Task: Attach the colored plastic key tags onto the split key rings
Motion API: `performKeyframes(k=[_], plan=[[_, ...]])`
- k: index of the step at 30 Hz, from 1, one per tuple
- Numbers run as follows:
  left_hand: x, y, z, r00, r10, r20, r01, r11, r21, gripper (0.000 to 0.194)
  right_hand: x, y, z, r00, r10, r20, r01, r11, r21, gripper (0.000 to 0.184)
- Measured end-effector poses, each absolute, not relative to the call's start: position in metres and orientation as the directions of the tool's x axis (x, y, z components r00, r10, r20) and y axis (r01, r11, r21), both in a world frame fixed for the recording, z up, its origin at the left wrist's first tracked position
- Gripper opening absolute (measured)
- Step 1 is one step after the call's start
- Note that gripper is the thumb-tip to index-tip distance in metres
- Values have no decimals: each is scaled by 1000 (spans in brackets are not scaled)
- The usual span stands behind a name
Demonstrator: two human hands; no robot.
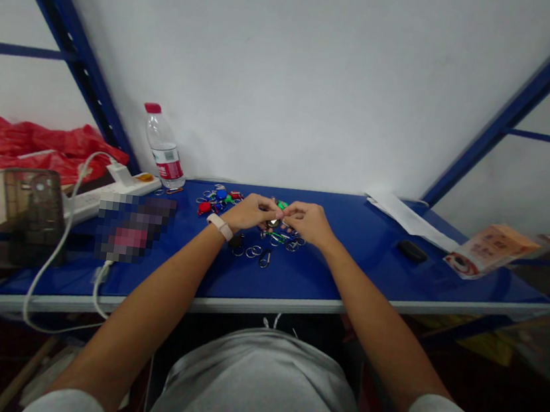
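Two hands (250,212) (311,224), many key rings (253,251)

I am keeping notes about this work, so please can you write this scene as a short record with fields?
Left hand: fingertips pinched against the right hand's, above the rings
Left wrist: pale pink band
Right hand: fingertips meet the left hand's; anything held is too small to tell
Under the hands: metal key rings, colored key tags
Surface: blue table
Also there: water bottle with red cap, white power strip, red plastic bag
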State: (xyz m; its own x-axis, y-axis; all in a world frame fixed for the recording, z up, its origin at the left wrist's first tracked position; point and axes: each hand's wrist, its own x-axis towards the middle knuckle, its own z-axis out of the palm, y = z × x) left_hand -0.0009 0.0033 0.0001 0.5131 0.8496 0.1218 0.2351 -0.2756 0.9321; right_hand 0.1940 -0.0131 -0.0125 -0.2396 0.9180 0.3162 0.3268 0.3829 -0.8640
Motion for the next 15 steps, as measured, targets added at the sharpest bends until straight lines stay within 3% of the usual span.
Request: performKeyframes(k=[15], plan=[[-2, 16, -10, 472, 848, 240, 250, -390, 886, 21, 195, -10, -13, -282, 901, 330, 227, 397, -890, 24]])
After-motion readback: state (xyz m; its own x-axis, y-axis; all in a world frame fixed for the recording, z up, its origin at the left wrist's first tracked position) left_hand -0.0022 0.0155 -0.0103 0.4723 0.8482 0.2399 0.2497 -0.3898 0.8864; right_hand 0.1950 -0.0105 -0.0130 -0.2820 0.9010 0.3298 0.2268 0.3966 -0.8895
